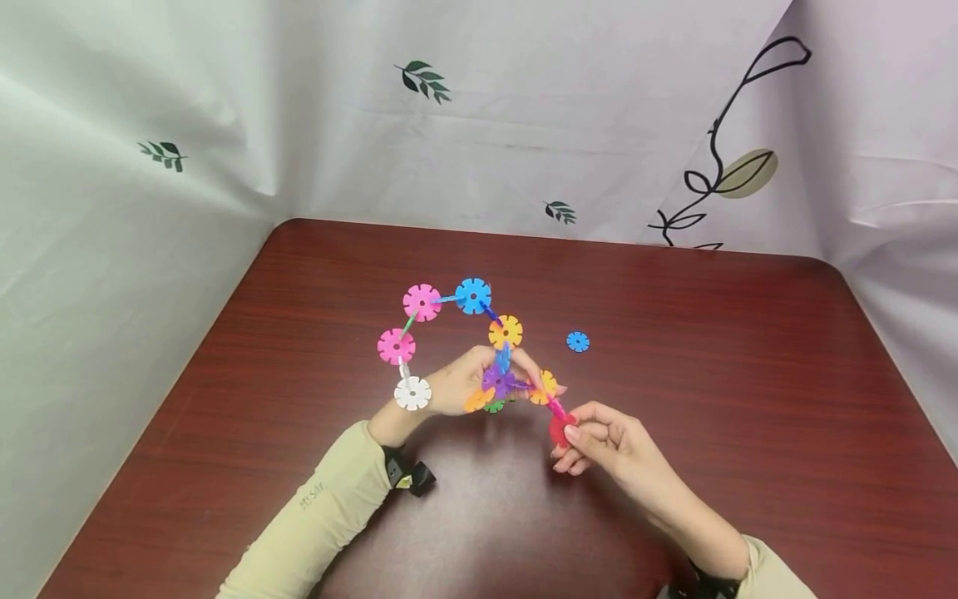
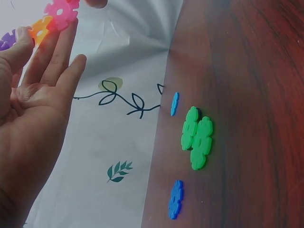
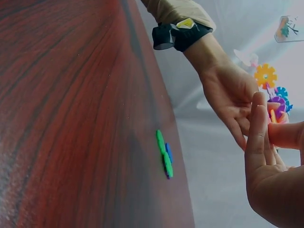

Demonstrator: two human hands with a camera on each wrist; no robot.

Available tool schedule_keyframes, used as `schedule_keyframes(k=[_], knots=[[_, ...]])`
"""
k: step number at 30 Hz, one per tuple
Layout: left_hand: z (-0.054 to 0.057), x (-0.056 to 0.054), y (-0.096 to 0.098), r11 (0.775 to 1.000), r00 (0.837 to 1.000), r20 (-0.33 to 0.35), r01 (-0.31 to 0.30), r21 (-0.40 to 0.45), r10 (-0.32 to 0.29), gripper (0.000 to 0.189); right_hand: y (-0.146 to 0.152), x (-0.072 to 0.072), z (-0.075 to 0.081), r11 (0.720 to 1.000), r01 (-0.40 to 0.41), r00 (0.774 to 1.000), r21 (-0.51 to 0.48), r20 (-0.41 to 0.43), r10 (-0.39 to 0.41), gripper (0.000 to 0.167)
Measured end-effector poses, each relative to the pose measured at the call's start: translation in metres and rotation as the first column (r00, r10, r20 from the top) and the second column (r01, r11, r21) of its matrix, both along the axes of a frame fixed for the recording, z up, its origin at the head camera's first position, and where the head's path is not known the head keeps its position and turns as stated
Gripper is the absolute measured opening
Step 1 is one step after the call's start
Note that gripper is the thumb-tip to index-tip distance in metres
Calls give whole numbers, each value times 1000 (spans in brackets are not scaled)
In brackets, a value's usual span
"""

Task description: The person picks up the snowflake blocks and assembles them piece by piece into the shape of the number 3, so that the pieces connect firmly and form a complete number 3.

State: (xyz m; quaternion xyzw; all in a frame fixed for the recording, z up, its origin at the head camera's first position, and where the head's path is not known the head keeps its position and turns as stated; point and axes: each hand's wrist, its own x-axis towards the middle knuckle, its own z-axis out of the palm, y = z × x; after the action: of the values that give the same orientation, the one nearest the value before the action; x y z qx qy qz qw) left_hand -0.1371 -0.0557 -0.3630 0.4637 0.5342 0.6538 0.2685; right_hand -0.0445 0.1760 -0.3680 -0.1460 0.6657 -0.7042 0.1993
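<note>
A chain of notched plastic discs hangs in the air above the table in the head view. It loops from a white disc past pink discs and a blue disc to a yellow disc and a purple disc. My left hand pinches the chain near the purple disc, thumb and fingers partly hidden behind it. At the chain's lower right end, my right hand pinches a red disc between thumb and fingers. A pink disc shows near the left fingertips.
A loose blue disc lies on the dark red wooden table, right of the chain. In the left wrist view, green discs and another blue disc lie on the tabletop. A patterned white cloth hangs behind the table.
</note>
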Motion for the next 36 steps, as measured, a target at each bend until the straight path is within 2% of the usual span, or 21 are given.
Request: schedule_keyframes(k=[3, 8, 10, 13, 17, 20, 23, 28, 31, 36], knots=[[-1, 0, 1, 1000, 999, -35, -16, 1, 16, 27, 0, 0, 0, 1000, 0, 1000, -10, -15, 0, 19], [1, 2, 2, 993, 989, -93, -118, -20, 116, 25, -1, 1, 3, 999, 32, 999, -24, -42, -33, 17], [3, 3, 3, 992, 989, -80, -128, -12, 127, 25, -2, 1, 4, 999, 44, 998, -30, -52, -45, 16], [3, 4, 6, 994, 994, -19, -105, 17, 105, 26, -3, 2, 5, 997, 63, 996, -46, -56, -66, 14], [1, 6, 8, 991, 991, -22, -131, 8, 131, 33, -7, 6, 5, 991, 121, 991, -60, -50, -124, 11], [-1, 7, 9, 985, 981, -93, -173, -16, 170, 38, -10, 10, 4, 983, 168, 984, -73, -45, -172, 7], [-2, 7, 10, 977, 958, -204, -210, -27, 201, 39, -13, 12, 2, 977, 192, 980, -97, -42, -196, 4], [-3, 8, 10, 974, 927, -311, -226, -12, 211, 39, -15, 13, -1, 968, 218, 975, -126, -25, -223, 3], [-2, 8, 10, 976, 931, -306, -216, -13, 201, 39, -13, 12, -5, 969, 210, 976, -132, -29, -216, 4], [-2, 9, 10, 980, 947, -266, -194, -38, 177, 38, -11, 12, -1, 975, 172, 983, -140, -34, -178, 4]])
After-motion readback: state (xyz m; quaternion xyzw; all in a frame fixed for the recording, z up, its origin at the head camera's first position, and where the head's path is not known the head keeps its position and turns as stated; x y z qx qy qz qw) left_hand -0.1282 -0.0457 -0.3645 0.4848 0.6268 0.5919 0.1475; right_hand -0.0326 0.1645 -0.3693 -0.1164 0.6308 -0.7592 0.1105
